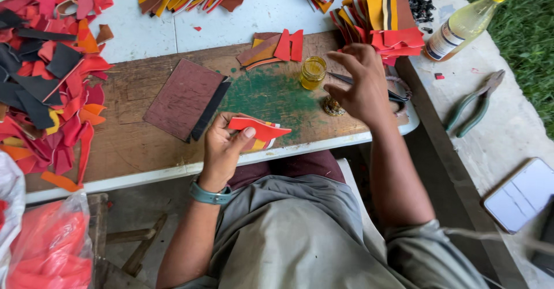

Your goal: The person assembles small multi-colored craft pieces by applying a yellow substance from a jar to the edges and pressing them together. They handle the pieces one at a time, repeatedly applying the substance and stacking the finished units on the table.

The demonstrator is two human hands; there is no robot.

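Left hand (pixel 222 144) is pinching a small stack of curved red, orange and yellow cut pieces (pixel 259 132) over the near edge of the wooden board (pixel 144 133), thumb on top, while my right hand (pixel 360 84) is hovering spread and empty just right of the little jar of yellow glue (pixel 313 72). I judge I'm between gluing passes, so the next move is calling for a careful dip without tipping that jar.
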